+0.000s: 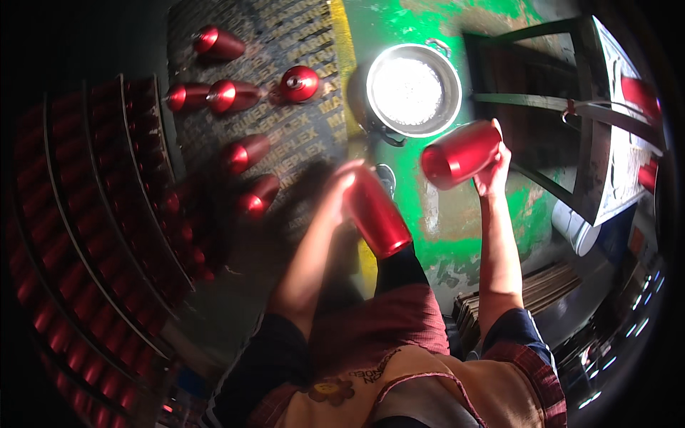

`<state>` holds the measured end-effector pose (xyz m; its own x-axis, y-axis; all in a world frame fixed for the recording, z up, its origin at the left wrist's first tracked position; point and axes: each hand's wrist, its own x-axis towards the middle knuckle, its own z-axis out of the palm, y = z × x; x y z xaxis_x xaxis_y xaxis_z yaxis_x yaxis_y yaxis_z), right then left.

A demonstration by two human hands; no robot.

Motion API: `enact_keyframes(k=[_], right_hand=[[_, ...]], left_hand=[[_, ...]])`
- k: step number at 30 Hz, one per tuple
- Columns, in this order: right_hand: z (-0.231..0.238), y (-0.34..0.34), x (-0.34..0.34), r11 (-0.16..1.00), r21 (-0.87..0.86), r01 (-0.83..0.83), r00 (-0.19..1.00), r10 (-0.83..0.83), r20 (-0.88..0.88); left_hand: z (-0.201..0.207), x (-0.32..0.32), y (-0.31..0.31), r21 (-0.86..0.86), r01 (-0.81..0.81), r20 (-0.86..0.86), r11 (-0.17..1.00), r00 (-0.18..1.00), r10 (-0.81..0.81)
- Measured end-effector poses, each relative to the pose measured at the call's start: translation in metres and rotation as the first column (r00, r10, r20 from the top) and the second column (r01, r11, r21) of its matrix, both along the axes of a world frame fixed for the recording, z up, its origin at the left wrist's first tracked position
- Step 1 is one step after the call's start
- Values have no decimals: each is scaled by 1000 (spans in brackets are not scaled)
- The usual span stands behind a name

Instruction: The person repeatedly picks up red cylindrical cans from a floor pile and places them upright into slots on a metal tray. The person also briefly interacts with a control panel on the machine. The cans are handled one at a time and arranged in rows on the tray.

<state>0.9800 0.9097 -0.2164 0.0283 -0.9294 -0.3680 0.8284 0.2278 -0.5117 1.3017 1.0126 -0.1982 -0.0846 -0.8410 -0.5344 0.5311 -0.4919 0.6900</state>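
Note:
My left hand is wrapped around a shiny red metal bottle, which tilts down toward my knee. Motion smears that hand a little. In my right hand, a second red bottle lies nearly sideways, its rounded end pointing left. Just beyond it stands a round metal pot with dark handles, its inside glaring white. Several like bottles, among them one seen end-on and one on its side, rest on a dark printed mat at the far left.
Along the left, racks hold many rows of red bottles. A metal-legged stand is at the right, with a white bucket below it. Flat brown sheets are stacked near my right arm. The floor is patchy green.

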Motion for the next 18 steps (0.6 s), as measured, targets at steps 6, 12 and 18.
enact_keyframes(k=[6,12,18], right_hand=[[12,40,114,780,-395,-485,204,-338,-919],[-11,45,256,623,-390,-678,248,-306,-919],[-53,46,320,490,-353,-797,44,-537,-843]], left_hand=[[-3,67,69,-378,115,870,919,384,310],[-21,108,64,-510,159,844,845,-96,527],[-47,117,92,-447,161,887,880,-47,459]])
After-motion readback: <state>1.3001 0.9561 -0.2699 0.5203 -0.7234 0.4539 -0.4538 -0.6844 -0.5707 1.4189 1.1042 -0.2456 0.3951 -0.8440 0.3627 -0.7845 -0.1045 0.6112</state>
